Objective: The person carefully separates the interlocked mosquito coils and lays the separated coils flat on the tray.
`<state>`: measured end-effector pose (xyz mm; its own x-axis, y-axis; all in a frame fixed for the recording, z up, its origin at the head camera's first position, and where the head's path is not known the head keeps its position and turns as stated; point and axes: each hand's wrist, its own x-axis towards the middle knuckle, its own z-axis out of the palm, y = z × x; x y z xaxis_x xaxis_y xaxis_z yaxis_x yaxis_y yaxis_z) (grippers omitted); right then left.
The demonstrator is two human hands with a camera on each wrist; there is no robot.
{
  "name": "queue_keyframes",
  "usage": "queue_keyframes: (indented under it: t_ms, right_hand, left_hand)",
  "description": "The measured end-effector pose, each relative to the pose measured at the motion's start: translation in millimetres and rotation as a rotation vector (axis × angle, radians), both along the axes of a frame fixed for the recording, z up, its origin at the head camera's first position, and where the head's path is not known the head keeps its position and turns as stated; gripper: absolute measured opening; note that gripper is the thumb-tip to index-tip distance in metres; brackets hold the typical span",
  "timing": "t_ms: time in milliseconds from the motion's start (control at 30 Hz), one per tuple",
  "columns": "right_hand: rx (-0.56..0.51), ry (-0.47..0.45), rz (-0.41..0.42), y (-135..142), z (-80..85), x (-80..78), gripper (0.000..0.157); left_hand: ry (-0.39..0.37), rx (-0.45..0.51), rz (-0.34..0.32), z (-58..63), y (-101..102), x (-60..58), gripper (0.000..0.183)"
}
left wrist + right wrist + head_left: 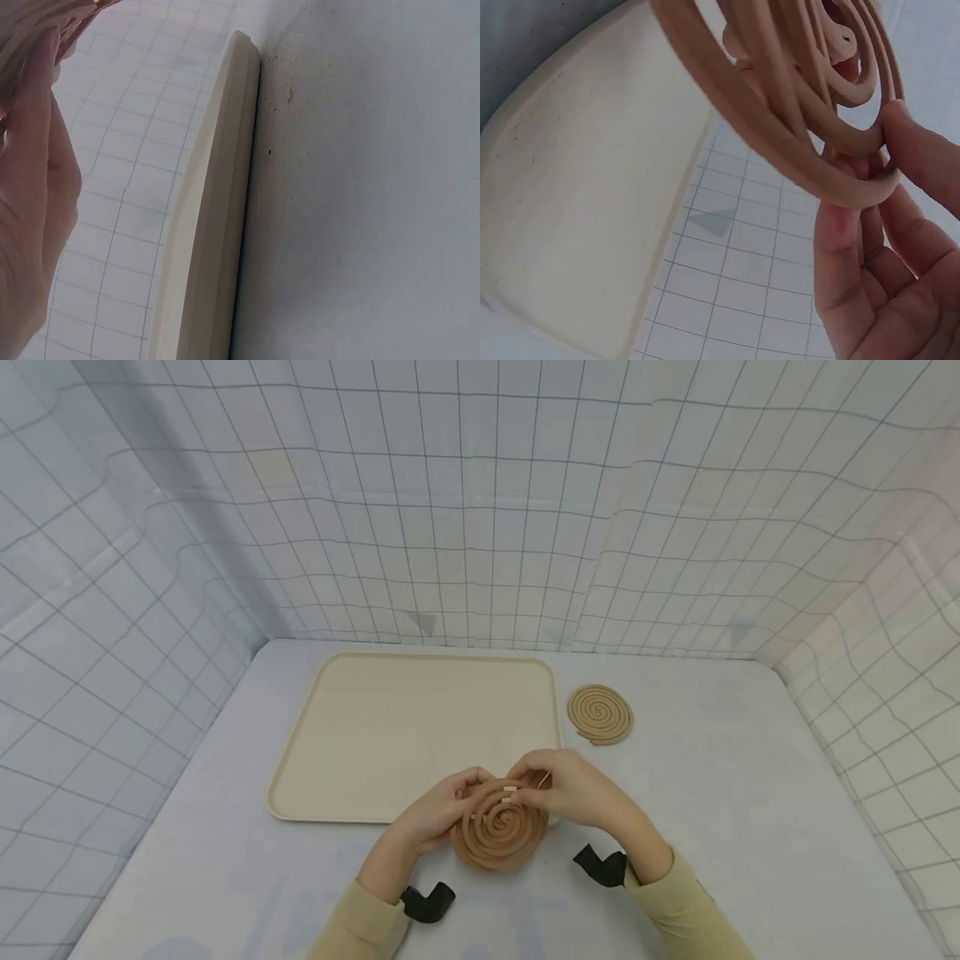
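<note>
A brown mosquito coil, its spiral strands spread apart in the right wrist view, is held up over the tray's near edge. My left hand grips its left rim between thumb and fingers; the left wrist view shows only part of that hand and a corner of the coil. On the upper right rim, my right hand pinches a strand of the coil between thumb and fingertips. Two small pale marks show beside the right fingertips in the head view. Parts of the coil are hidden behind the fingers.
A cream tray lies flat on the white table, left of and behind the hands. Right of the tray lies a flat tan mosquito coil, tightly wound. Grid-patterned sheets enclose the back and sides.
</note>
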<state>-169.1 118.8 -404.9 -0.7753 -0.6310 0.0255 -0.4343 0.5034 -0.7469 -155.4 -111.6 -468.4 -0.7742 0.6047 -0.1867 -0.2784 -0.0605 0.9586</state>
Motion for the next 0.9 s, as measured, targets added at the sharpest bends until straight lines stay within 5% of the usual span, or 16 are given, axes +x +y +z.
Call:
queue_keyframes:
  t_ms: [333,467,700,900]
  right_hand:
    - [-0.047,-0.056,-0.124,9.2,-11.2,0.1,0.012]
    - [-0.029,-0.025,-0.102,9.2,-9.0,-0.5,0.007]
    - [0.053,0.016,0.075,6.5,4.2,-1.2,0.007]
    - [0.028,0.024,0.075,3.5,0.6,-3.1,0.008]
  left_hand:
    - [-0.041,0.107,0.172,-1.0,0.5,2.8,0.013]
    - [-0.05,0.112,0.131,-1.9,0.5,2.3,0.014]
    - [-0.05,0.077,-0.034,0.0,-0.2,-0.1,0.016]
    - [-0.052,0.05,0.002,-3.2,2.1,-0.2,0.016]
